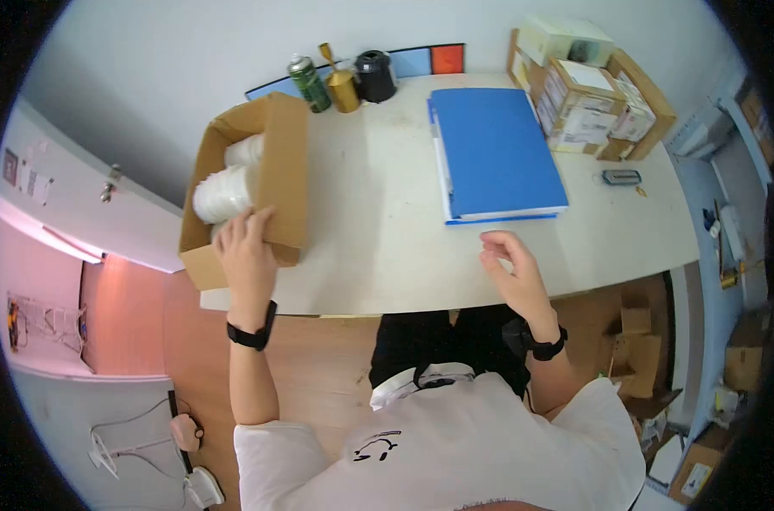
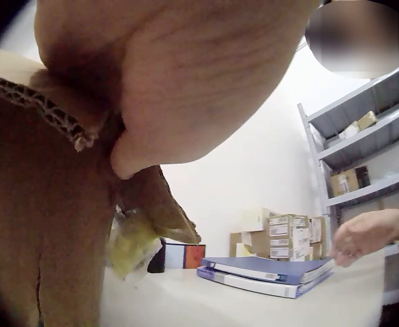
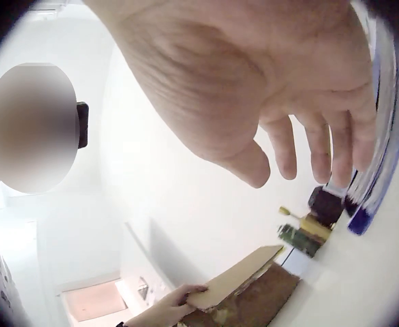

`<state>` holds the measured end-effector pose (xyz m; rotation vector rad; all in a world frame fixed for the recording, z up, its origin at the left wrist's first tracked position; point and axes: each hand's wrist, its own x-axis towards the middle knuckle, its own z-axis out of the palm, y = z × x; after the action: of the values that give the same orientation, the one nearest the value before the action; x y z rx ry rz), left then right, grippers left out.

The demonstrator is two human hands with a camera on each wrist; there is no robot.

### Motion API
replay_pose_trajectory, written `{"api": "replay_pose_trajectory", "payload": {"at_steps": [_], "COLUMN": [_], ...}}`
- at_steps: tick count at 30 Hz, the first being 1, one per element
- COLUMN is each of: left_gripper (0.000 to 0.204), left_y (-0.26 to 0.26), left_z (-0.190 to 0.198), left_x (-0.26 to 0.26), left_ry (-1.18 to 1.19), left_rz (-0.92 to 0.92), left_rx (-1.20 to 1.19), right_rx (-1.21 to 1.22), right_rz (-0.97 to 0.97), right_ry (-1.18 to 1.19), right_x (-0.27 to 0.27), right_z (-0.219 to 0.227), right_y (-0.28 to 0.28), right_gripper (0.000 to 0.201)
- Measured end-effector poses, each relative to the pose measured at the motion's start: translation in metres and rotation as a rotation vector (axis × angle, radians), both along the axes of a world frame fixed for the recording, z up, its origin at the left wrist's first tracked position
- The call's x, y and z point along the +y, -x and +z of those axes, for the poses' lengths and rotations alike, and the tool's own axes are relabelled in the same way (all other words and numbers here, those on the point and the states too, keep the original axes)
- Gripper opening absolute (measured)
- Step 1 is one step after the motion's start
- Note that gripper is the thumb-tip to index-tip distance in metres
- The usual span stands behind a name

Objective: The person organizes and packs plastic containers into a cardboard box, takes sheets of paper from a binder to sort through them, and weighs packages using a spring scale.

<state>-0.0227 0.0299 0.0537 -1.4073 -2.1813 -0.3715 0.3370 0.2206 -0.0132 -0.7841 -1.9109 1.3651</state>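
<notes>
At the table's left, an open cardboard box [image 1: 286, 183] holds white rolls [image 1: 223, 194]. My left hand [image 1: 249, 260] grips the near edge of this box, fingers over the rim; in the left wrist view the hand [image 2: 179, 75] covers part of the torn cardboard edge [image 2: 42, 109]. My right hand [image 1: 516, 277] is held just off the front edge of the blue binders [image 1: 497, 153], fingers relaxed and holding nothing. The right wrist view shows that hand [image 3: 267, 88] with fingers spread, beside the binder edges [image 3: 390, 129].
Along the wall stand a green spray can [image 1: 308, 83], a gold container [image 1: 343, 90] and a black container [image 1: 375, 77]. Small cartons [image 1: 578, 102] sit at the back right, with a grey-blue object [image 1: 621, 177] in front of them. The table's front edge runs before the body.
</notes>
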Motion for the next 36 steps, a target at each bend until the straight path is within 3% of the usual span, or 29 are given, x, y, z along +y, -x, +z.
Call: {"api": "replay_pose_trajectory", "payload": {"at_steps": [2, 5, 7, 14, 16, 20, 21, 22, 24, 26, 29, 31, 35, 36], "left_gripper": [0.055, 0.054, 0.053, 0.050, 0.049, 0.051, 0.051, 0.051, 0.049, 0.051, 0.063, 0.075, 0.090, 0.094], "left_y": [0.014, 0.034, 0.051, 0.100, 0.114, 0.128, 0.123, 0.098, 0.064, 0.018, -0.067, -0.103, -0.148, -0.159], "left_z": [-0.002, -0.006, -0.007, -0.010, -0.009, -0.006, -0.004, 0.004, 0.002, -0.017, -0.043, -0.070, -0.076, -0.064], "left_x": [0.010, 0.026, 0.036, 0.059, 0.062, 0.062, 0.062, 0.064, 0.071, 0.083, 0.118, 0.144, 0.167, 0.163], "left_ry": [0.007, -0.011, -0.033, -0.094, -0.104, -0.110, -0.161, -0.208, -0.346, -0.378, -0.162, -0.078, 0.041, 0.144], "left_rz": [-0.006, -0.006, -0.011, -0.056, -0.069, -0.106, -0.131, -0.069, -0.042, -0.223, -0.505, -0.560, -0.644, -0.537], "left_rx": [-0.001, 0.019, 0.036, 0.069, 0.068, -0.004, -0.024, 0.156, 0.147, -0.105, -0.706, -0.907, -0.941, -0.837], "right_rx": [-0.005, -0.104, -0.186, -0.401, -0.592, -0.551, -0.586, -0.622, -0.638, -0.669, -0.638, -0.572, -0.441, -0.455], "right_rz": [-0.115, -0.247, -0.415, -0.554, -0.525, -0.414, -0.417, -0.424, -0.484, -0.528, -0.563, -0.479, -0.392, -0.402], "right_ry": [0.029, -0.148, -0.479, -0.273, -0.212, -0.050, -0.095, -0.140, -0.210, -0.279, -0.224, -0.092, -0.067, -0.074], "right_x": [0.006, 0.025, 0.049, 0.135, 0.149, 0.156, 0.154, 0.151, 0.140, 0.129, 0.118, 0.113, 0.085, 0.077], "right_z": [-0.006, -0.002, -0.001, -0.021, -0.027, -0.035, -0.033, -0.030, -0.023, -0.018, -0.017, -0.021, -0.041, -0.040], "right_y": [-0.024, -0.046, -0.052, -0.061, -0.059, -0.060, -0.062, -0.063, -0.059, -0.053, -0.047, -0.050, -0.048, -0.051], "right_gripper": [0.026, 0.028, 0.030, 0.054, 0.069, 0.071, 0.069, 0.066, 0.063, 0.059, 0.050, 0.045, 0.043, 0.043]}}
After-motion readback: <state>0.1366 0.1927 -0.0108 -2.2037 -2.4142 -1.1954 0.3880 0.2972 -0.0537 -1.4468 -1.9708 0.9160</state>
